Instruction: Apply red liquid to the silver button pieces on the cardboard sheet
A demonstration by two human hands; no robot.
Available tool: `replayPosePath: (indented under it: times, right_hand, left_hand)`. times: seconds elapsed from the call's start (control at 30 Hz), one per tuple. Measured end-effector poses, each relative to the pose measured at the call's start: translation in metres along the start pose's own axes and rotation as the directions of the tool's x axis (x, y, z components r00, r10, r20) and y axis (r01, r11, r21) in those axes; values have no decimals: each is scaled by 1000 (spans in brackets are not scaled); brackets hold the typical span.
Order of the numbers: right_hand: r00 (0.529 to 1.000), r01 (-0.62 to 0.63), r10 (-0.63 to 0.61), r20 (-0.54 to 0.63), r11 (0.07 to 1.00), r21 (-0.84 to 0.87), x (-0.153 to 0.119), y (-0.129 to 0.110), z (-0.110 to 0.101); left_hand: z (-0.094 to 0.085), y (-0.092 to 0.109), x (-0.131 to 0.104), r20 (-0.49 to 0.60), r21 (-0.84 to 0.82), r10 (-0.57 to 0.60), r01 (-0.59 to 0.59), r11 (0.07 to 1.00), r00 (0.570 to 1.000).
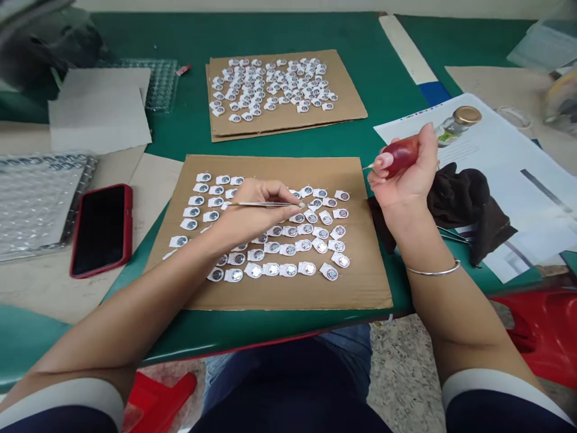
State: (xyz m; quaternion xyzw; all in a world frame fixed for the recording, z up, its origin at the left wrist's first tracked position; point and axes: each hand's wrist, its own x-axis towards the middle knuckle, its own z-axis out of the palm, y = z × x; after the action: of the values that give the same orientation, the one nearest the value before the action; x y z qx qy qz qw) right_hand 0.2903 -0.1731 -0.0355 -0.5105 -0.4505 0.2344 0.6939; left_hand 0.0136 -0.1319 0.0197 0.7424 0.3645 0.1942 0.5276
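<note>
Pinching tweezers [261,204] between thumb and fingers, the left hand [255,210] hovers over white tags [287,249] on a cardboard sheet [288,297]; the right hand [406,183] clasps a red bottle [404,153] near its far-right corner.

I can read no words, numbers, brands or signs from here. The white sheet [505,165] on my right carries faint lines of print too small to make out, and the little label [446,138] on the glass jar [456,124] is just as illegible to me
</note>
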Motion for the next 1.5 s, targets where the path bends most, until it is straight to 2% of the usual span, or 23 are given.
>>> replayPosePath:
  times: [0.07,0.13,0.2,0.3,0.37,0.43,0.53,0.6,0.8,0.97,1.07,1.13,1.37,1.43,1.5]
  right_hand:
    - [993,-119,116,32,987,104,6,12,-11]
    - [985,-170,165,43,972,160,9,21,-17]
    - [979,-202,200,32,952,231,11,27,-19]
    - [958,-276,285,27,896,349,12,30,-18]
    - [941,-325,334,46,863,388,13,31,-18]
    - [922,-380,380,77,843,382,14,32,-18]
    - [877,-466,476,60,816,343,16,33,-19]
    - [860,-487,510,19,810,327,16,33,-20]
    - [891,-432,455,-7,851,299,13,38,-29]
    - [904,-419,426,45,860,291,13,42,-35]
    - [900,-425,435,38,853,303,12,45,-37]
    - [898,-424,438,24,852,307,11,47,-39]
    - [897,-433,437,72,834,342,12,56,-43]
    - [869,-485,489,78,809,331,12,50,-38]
    - [814,-562,579,53,760,328,9,39,-30]
  left_hand:
    - [-9,8,-1,-69,-27,0,-2,1000,998]
    - [-21,10,-2,-122,-59,14,-21,998,992]
    - [-37,5,-5,-150,-67,25,-35,997,988]
    - [-67,-15,-15,-200,-51,14,-24,998,980]
    - [-89,-33,-26,-316,-38,43,-57,998,948]
    - [-109,-52,-37,-443,-39,57,-83,996,894]
    - [-131,-80,-48,-592,-175,-48,-69,982,804]
    - [-140,-94,-50,-620,-260,-115,-65,963,776]
    - [-152,-111,-46,-538,-492,-273,-34,870,797]
    - [-152,-117,-43,-521,-643,-360,-78,762,774]
    - [-154,-120,-44,-479,-747,-416,-110,656,773]
    - [-156,-120,-45,-458,-777,-445,-103,622,769]
    - [-156,-119,-47,-458,-771,-461,-81,631,760]
    - [-156,-118,-47,-455,-765,-461,-69,641,762]
    - [-156,-117,-48,-469,-722,-431,-54,690,771]
